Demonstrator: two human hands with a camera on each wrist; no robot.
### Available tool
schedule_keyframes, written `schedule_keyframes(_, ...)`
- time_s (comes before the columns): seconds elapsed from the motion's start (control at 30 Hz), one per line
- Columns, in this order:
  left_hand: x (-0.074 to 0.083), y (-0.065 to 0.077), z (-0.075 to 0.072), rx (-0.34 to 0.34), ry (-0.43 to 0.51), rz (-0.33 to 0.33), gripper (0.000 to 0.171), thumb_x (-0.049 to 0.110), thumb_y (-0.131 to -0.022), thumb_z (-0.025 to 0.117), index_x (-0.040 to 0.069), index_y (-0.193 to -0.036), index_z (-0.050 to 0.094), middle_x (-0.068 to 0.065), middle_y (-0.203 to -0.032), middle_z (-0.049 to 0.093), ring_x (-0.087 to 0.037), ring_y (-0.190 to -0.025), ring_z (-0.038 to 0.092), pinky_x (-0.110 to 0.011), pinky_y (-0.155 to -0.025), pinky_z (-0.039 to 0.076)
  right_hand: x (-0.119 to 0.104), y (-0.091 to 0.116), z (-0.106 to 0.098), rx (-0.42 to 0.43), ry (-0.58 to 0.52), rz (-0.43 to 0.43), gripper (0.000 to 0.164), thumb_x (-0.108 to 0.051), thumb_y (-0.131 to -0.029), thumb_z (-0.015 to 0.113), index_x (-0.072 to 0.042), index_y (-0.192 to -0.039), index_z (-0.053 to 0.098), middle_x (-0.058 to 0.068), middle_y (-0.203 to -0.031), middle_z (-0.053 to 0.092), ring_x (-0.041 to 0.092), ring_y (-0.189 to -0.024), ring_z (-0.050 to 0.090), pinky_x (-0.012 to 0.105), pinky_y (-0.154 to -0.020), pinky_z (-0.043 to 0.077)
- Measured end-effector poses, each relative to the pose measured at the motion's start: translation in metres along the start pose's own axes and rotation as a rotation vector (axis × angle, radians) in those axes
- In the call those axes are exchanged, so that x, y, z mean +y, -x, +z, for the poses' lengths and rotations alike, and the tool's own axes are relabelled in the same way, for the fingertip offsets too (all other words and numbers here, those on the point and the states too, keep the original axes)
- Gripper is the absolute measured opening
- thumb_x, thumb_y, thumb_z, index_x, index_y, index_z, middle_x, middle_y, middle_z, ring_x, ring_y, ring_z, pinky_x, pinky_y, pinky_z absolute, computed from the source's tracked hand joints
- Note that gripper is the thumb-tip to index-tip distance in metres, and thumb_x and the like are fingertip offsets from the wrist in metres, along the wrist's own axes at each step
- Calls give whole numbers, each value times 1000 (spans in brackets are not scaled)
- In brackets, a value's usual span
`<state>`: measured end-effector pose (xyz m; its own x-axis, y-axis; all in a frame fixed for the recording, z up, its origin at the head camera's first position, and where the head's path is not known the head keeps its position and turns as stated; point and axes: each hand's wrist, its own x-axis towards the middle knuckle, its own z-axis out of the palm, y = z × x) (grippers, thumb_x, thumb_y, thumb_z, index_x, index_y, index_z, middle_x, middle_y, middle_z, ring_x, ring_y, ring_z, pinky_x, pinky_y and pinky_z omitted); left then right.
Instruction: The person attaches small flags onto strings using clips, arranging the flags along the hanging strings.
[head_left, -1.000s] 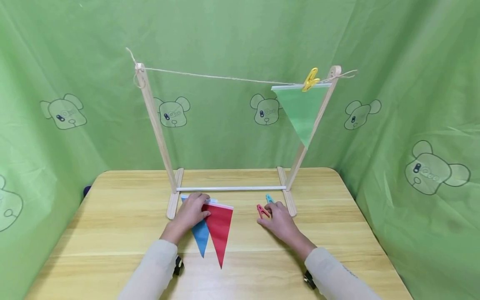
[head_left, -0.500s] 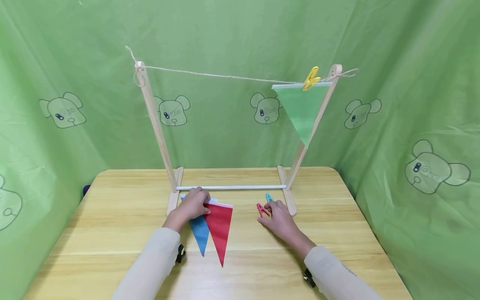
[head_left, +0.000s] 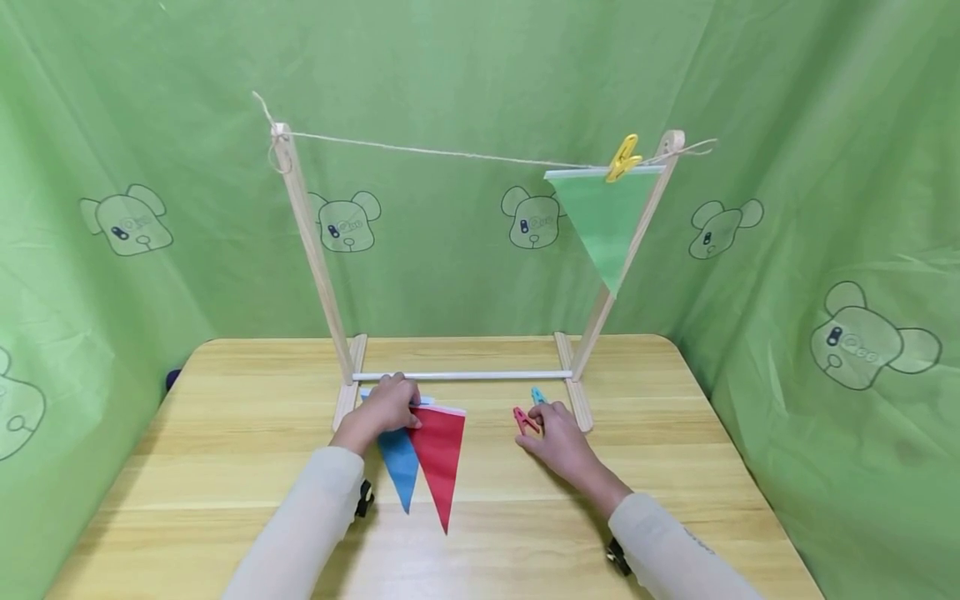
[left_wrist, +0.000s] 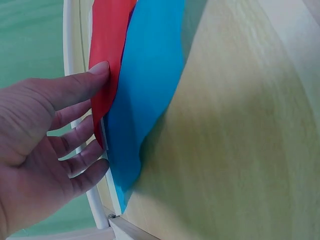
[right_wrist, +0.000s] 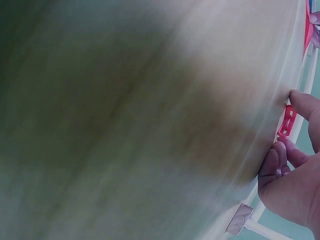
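My left hand pinches the white-edged top of a red pennant flag, thumb in front and fingers behind. Partly under that flag and the hand, a blue pennant flag points its tip toward me; in the left wrist view its cloth bows up from the table. My right hand rests low on the table around a red clothespin, thumb on one side and index finger on the other. Just behind those fingers lies a light-blue clothespin, partly covered by them.
A wooden stand with two posts and a white crossbar stands at the back of the table. Between the post tops runs a string. A green pennant flag hangs at its right end from a yellow clothespin.
My left hand and forearm have shifted slightly forward and right, the red flag moving very little with them. The right hand and the clothespins look the same.
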<state>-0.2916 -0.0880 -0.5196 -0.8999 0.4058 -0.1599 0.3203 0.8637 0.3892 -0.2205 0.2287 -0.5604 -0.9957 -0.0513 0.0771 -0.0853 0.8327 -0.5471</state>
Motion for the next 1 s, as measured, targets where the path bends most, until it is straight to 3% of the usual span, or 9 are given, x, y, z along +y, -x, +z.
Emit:
schedule_keyframes(0.2,-1,2,1,0,1,6,26,23,-81,90,11,-92,70,-7,-99,59,-27,-95,50,-41,-84,48,1,0,2,-16,-1,7,44,-27,-82,88,-2,-111,67,10,-99,58,20,-86,52,33,-73,47)
schedule_keyframes(0.5,-2,2,3,59,84,12,24,27,-91,81,8,-100,70,-8,-102,59,-29,-97,50,-43,-87,48,0,-1,-1,-20,3,10,44,-27,-82,88,-2,-112,67,11,-100,59,21,-86,53,34,-74,48)
schedule_keyframes(0.73,-7,-1,11,97,64,-4,23,23,-88,84,9,-94,67,-8,-96,58,-27,-92,49,-41,-83,47,2,-1,0,-18,5,7,42,-26,-83,88,-2,-110,67,10,-98,58,20,-85,52,33,-72,47)
schedule_keyframes(1.0,-8,-3,11,76,71,-27,22,24,-86,86,12,-88,67,-7,-95,57,-27,-93,49,-42,-83,47,1,-1,-1,-31,-11,19,39,-24,-84,87,-3,-108,66,9,-97,56,20,-84,49,31,-71,44)
